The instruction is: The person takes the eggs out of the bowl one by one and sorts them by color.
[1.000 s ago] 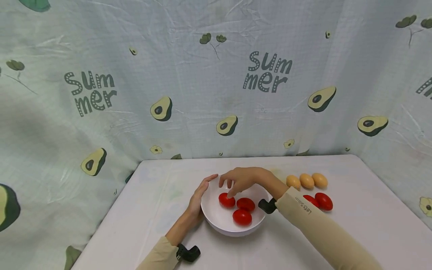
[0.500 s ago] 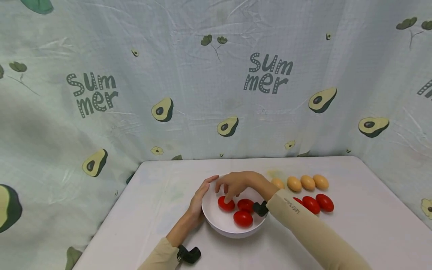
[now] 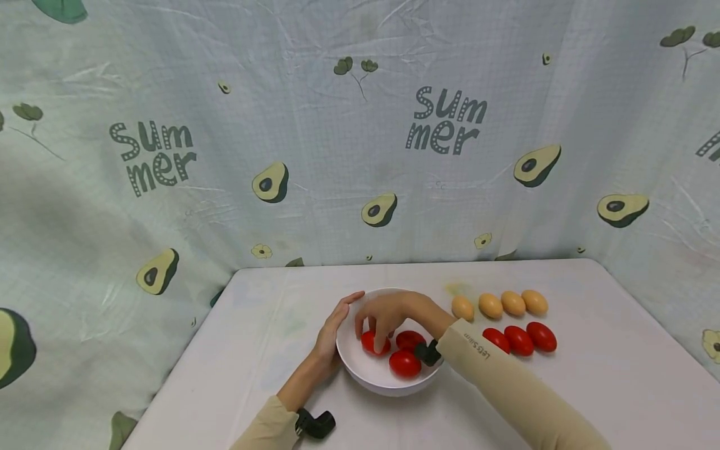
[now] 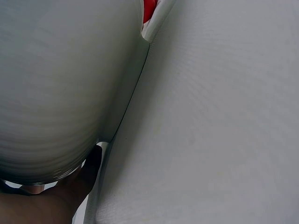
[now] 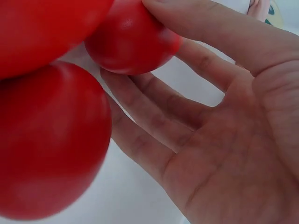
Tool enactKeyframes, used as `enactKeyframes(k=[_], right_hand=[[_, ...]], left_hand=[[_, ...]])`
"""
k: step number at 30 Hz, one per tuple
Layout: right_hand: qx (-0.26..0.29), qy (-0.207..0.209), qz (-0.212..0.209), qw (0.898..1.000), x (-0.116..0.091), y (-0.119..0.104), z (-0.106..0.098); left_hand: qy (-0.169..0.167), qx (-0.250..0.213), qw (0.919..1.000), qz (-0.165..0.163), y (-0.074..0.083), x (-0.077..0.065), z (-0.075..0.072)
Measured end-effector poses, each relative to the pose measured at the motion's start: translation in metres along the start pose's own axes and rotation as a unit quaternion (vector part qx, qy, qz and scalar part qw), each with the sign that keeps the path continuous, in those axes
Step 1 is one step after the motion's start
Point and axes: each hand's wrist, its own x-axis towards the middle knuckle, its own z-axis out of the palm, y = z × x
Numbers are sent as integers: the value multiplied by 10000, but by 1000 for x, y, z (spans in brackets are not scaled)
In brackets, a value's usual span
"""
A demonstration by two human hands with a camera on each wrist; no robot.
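A white bowl stands on the table, holding three glossy red eggs. My left hand rests along the bowl's left outer side with its fingers stretched out; the left wrist view shows part of that hand by the bowl's wall. Inside the bowl, my right hand pinches the leftmost red egg between thumb and fingers. The right wrist view shows this held egg beside the two others. Those are a red egg at the middle and a red egg nearer the front.
Right of the bowl, three red eggs lie in a row on the white table. Behind them is a row of several tan eggs. A printed curtain hangs behind the table and along its sides.
My right hand has moved down and slightly left into the bowl, its fingers now around the leftmost red egg. More eggs show beside my right arm. The left hand has stayed put.
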Motion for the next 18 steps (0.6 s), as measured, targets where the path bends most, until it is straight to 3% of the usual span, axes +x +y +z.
enactKeyframes(k=[6,18], right_hand=[[62,-163,9,9998,-1,-2,1],[-18,-82,-37,10000,-2,-3,0]], left_hand=[[-1,7,10000,12,0,0,0],[11,10,10000,8,1,-1,0]])
